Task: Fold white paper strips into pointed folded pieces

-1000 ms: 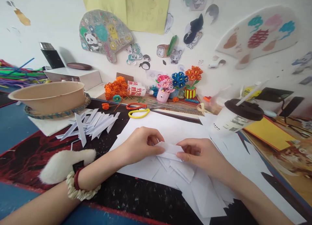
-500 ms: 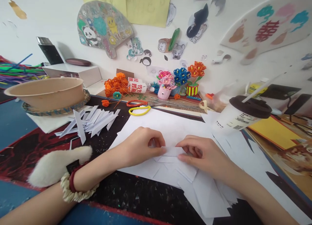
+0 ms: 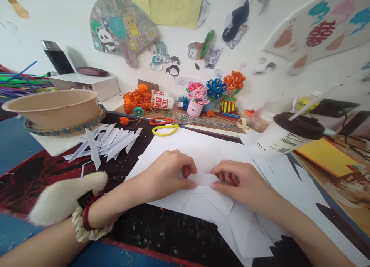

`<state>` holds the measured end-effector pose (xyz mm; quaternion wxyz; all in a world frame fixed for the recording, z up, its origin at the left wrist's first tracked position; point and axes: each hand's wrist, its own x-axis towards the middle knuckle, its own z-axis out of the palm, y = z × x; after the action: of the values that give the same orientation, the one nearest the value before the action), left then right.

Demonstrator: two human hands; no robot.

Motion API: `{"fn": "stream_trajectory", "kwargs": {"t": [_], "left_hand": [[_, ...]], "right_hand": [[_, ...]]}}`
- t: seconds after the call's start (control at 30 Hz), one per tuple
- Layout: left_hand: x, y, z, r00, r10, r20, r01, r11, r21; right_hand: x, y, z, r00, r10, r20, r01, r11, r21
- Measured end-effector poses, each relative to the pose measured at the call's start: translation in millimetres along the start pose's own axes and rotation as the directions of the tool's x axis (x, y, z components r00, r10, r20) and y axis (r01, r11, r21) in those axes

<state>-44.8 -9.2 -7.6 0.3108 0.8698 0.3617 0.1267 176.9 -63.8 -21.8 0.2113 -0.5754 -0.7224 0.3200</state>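
Note:
A small white paper piece (image 3: 202, 179) is pinched at its two ends, its left end in my left hand (image 3: 170, 174) and its right end in my right hand (image 3: 241, 182). Both hands have thumb and fingers closed on it. Beneath them lie large white sheets (image 3: 214, 151), with a loose stack of smaller cut papers (image 3: 245, 228) under and beside my right hand. To the left is a pile of folded white strips (image 3: 115, 143). Scissors with red and yellow handles (image 3: 165, 130) lie behind the sheets.
A beige basin (image 3: 52, 109) stands at the left, a white fluffy item (image 3: 58, 201) by my left wrist. At the right is a lidded cup with a straw (image 3: 289, 136). Beaded flowers in pots (image 3: 228, 104) stand along the wall.
The paper piece now shows wider and flatter between my fingertips. My left fingers have shifted slightly on its edge; the view has moved a little.

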Motion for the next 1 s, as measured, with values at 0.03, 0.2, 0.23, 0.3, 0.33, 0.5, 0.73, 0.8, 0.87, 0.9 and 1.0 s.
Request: {"fn": "stream_trajectory", "kwargs": {"t": [0.03,0.2,0.23,0.3,0.33,0.5,0.73,0.8,0.87,0.9,1.0], "left_hand": [[0.0,0.5,0.7,1.0,0.013,-0.006,-0.012,1.0,0.019],[-0.1,2.3,3.6,0.999,0.034,-0.023,-0.033,0.998,0.051],[-0.2,2.6,3.8,0.999,0.038,-0.028,-0.037,0.998,0.05],[-0.3,2.9,4.4,0.998,0.05,-0.036,-0.049,0.998,0.044],[-0.3,2.9,4.7,0.998,0.057,-0.041,-0.055,0.998,0.038],[0.9,1.8,6.2,0.995,0.08,-0.055,-0.079,0.997,0.021],[1.9,-0.8,5.8,0.991,0.131,-0.011,-0.13,0.99,0.062],[1.5,-0.6,5.4,0.991,0.133,-0.011,-0.132,0.99,0.057],[1.1,0.8,4.8,0.993,0.115,-0.009,-0.114,0.993,0.042],[0.9,1.8,4.6,0.995,0.101,-0.009,-0.101,0.994,0.035],[0.9,4.9,4.1,0.998,0.064,-0.008,-0.063,0.998,0.022]], "right_hand": [[-0.1,-0.4,-0.6,1.0,0.01,0.005,-0.01,1.0,0.005],[0.0,-3.1,-1.8,1.0,-0.016,0.0,0.016,1.0,0.008],[0.0,-3.7,-1.3,1.0,-0.027,-0.009,0.027,1.0,0.001],[0.0,-4.7,0.2,0.999,-0.043,-0.024,0.043,0.999,-0.007],[0.0,-5.0,1.1,0.999,-0.046,-0.026,0.046,0.999,-0.005],[1.1,-5.3,4.8,0.999,-0.051,-0.014,0.051,0.999,-0.001],[2.0,-6.0,4.5,0.99,-0.131,-0.045,0.132,0.991,0.018],[2.2,-6.2,4.2,0.987,-0.15,-0.051,0.151,0.988,0.023],[2.6,-6.4,3.8,0.986,-0.158,-0.057,0.159,0.987,0.026],[2.9,-6.5,3.6,0.985,-0.163,-0.062,0.165,0.986,0.028],[3.5,-6.9,3.0,0.979,-0.186,-0.085,0.19,0.981,0.037]]}}
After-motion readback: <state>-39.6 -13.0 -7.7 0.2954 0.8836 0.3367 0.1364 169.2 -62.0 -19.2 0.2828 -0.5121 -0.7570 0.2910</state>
